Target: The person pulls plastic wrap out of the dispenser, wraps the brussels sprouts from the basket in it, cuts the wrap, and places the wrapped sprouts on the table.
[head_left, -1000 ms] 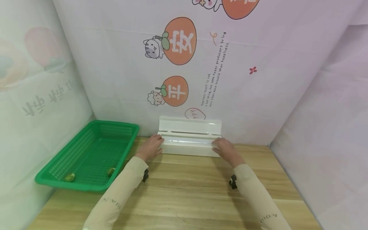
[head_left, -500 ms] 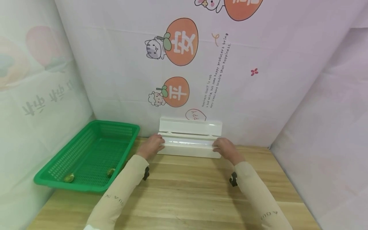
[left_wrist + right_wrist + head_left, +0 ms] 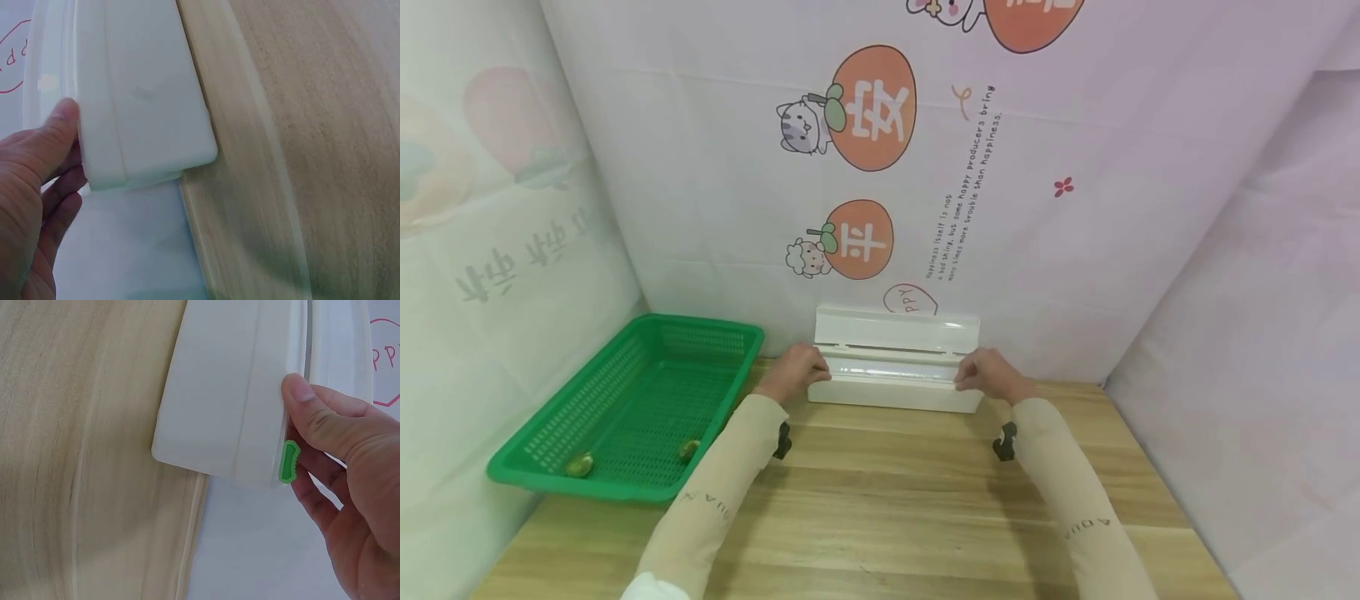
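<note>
A white cling film dispenser [image 3: 891,396] lies along the back of the table, its lid [image 3: 895,331] raised against the wall. Glossy clear film [image 3: 891,369] shows in the opening. At the dispenser's left end, my left hand [image 3: 795,372] pinches the upper front edge, thumb on top and fingers curled below. My right hand [image 3: 994,375] pinches the same edge at the right end. Beside its fingers sits a small green slider [image 3: 289,462] on the edge. Whether film is caught between the fingertips cannot be made out.
A green plastic basket [image 3: 722,408] stands on the left, with two small yellowish-green things [image 3: 579,465] in it. Printed white cloth [image 3: 1000,208] hangs at the back and sides, close behind the dispenser. The wooden table [image 3: 880,508] extends toward me.
Both hands have risen slightly and turned, from holding the dispenser's ends to pinching near its upper front edge. The dispenser and the basket have stayed in place.
</note>
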Available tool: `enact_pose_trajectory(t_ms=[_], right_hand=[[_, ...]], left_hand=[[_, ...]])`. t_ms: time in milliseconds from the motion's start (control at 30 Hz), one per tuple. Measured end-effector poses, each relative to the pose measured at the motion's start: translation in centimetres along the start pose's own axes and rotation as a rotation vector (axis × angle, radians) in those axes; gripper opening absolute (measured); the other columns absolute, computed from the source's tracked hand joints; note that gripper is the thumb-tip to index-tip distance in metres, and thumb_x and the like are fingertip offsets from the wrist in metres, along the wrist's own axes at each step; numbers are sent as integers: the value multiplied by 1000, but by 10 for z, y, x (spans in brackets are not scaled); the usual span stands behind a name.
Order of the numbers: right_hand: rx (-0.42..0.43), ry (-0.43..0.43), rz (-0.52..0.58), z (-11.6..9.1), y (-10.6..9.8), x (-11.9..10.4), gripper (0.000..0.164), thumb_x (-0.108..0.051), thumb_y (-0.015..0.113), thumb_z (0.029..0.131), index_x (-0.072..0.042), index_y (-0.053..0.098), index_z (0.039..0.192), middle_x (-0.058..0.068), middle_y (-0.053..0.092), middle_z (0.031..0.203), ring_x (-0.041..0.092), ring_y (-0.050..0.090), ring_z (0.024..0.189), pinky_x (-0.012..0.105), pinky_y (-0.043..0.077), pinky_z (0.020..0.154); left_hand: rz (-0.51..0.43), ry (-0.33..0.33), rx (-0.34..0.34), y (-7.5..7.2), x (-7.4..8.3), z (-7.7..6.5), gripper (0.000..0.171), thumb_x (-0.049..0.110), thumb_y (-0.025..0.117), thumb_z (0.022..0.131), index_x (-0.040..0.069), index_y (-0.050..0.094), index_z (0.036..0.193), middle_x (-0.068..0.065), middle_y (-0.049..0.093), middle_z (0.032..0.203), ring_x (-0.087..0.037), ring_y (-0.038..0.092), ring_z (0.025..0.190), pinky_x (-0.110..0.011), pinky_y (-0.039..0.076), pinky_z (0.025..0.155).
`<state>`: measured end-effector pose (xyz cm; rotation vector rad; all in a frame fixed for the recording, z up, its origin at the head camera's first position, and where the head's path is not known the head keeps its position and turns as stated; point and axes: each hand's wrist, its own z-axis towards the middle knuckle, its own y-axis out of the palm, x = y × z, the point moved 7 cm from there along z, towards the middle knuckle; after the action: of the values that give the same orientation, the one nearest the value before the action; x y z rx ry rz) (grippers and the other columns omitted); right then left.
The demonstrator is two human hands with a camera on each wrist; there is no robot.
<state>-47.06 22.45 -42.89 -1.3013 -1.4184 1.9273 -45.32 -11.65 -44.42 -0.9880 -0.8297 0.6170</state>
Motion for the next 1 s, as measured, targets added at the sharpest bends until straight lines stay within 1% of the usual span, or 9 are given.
enact_pose_trajectory(t_ms=[167,300,367,467,600,733,867,933,1000], right_hand=[[33,-31,47,-3,0,-2,2,-1,78,90,0,77,90,13,79,89,26,74,85,37,63,83],[62,-73,72,-3,2,-3,5,2,75,92,1,74,87,14,76,85,23,69,80,30,60,78],[80,-81,75,-4,4,-1,5,2,74,93,1,73,88,14,75,85,22,68,80,30,60,77],[108,-88,49,-4,6,2,5,1,73,94,0,72,89,13,75,86,22,69,82,34,62,80],[126,-82,14,-4,10,5,6,1,71,95,-1,71,90,11,73,87,21,67,84,40,62,82],[128,-48,-10,-2,13,7,12,-2,67,100,-3,67,87,8,65,84,18,59,82,36,57,79],[125,10,6,0,16,9,17,-4,56,105,-7,60,88,6,56,85,18,51,81,31,50,76],[132,33,17,0,16,10,17,0,50,103,-9,57,90,5,54,88,19,49,81,30,49,75],[149,26,-6,0,16,9,17,5,47,98,-8,56,92,5,53,89,18,48,82,30,48,75]], left_hand=[[7,-23,-18,0,-1,3,7,12,78,95,9,84,97,-5,81,97,-22,74,93,-37,63,85],[47,-2,1,0,0,3,7,10,77,96,9,84,95,-5,81,96,-22,75,91,-37,63,83],[73,19,20,-1,2,3,8,9,77,96,9,84,94,-5,81,94,-21,75,90,-36,63,82],[99,49,44,0,5,1,10,8,76,96,10,83,91,-5,81,92,-20,74,87,-36,63,80],[109,74,67,1,7,0,12,6,76,96,10,80,86,-5,79,89,-20,70,84,-37,60,78],[129,78,90,3,7,-1,10,6,74,97,8,79,88,-5,76,89,-19,66,84,-37,58,77],[213,113,115,5,9,-1,7,2,72,98,5,75,93,-6,73,92,-20,64,87,-35,58,78],[260,138,126,6,10,0,6,0,71,97,4,74,95,-7,73,95,-22,65,90,-35,59,81],[292,161,136,6,11,0,6,-2,70,97,3,73,97,-9,74,99,-25,66,95,-36,59,84]])
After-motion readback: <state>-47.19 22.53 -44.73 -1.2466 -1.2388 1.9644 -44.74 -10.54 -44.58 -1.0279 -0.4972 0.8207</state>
